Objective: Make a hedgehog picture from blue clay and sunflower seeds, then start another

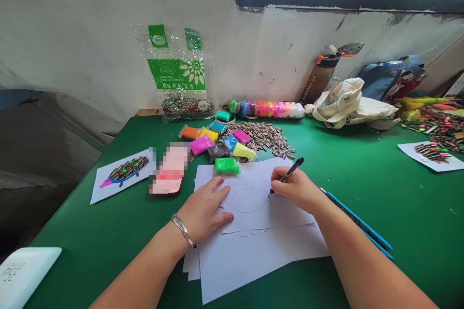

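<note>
My right hand (293, 187) grips a dark pen (290, 173), its tip touching the top sheet of paper (250, 219) at the right end of a thin drawn oval. My left hand (208, 207) lies on the left part of that sheet, fingers spread, with a silver bangle at the wrist. More white sheets (253, 265) lie underneath. Just beyond the paper are small packets of coloured clay, among them a green one (227, 165), and a pile of striped seeds (266, 136).
A picture with seeds (125, 174) and a blurred pink object (170, 169) lie left. Behind stand a seed bag (177, 75) and a bottle (319, 77). A cloth bag (348, 104), blue strips (358, 222) and another seed picture (431, 157) are right.
</note>
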Demonstrator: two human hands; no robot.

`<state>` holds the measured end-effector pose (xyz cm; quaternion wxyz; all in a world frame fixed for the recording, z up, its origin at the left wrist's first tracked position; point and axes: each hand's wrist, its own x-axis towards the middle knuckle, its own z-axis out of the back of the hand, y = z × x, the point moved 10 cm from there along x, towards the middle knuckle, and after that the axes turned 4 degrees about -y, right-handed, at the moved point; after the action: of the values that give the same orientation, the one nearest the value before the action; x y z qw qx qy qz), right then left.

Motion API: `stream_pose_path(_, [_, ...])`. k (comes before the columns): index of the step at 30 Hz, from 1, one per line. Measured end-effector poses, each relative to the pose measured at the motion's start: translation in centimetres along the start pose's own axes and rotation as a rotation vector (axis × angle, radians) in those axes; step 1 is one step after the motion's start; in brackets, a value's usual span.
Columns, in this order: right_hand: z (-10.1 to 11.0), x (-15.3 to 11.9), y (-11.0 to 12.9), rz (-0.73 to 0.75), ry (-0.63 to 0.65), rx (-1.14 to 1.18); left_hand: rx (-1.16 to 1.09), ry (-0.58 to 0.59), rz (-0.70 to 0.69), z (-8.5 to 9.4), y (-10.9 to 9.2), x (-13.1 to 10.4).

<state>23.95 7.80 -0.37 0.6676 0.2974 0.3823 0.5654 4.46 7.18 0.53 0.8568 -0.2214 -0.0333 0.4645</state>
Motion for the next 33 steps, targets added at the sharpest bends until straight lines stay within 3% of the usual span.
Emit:
stream_pose_path(9, [0.2, 0.1, -0.2, 0.007, -0.014, 0.052, -0.005, 0.008, 0.007, 0.0, 0.0, 0.1])
stream_pose_path(14, [0.2, -1.8, 2.3, 0.05, -0.056, 0.17, -0.007, 0.0, -0.001, 0.0, 0.0, 0.0])
stream_pose_path(17, [-1.9, -4.0, 4.1, 0.116, 0.016, 0.166, -0.01, -0.014, -0.017, 0.1, 0.0, -0.1])
stream_pose_path(19, [-3.6, -5.4, 4.0, 0.104, 0.067, 0.138, -0.013, -0.021, -0.023, 0.1, 0.1, -0.1])
stream_pose_path(25, [-3.6, -6.5, 2.0, 0.078, -0.138, 0.045, -0.03, -0.026, -0.025, 0.2, 0.0, -0.3])
stream_pose_path(33, [-3.6, -6.1, 1.9, 0.139, -0.194, -0.007, -0.027, -0.024, -0.021, 0.3, -0.2, -0.3])
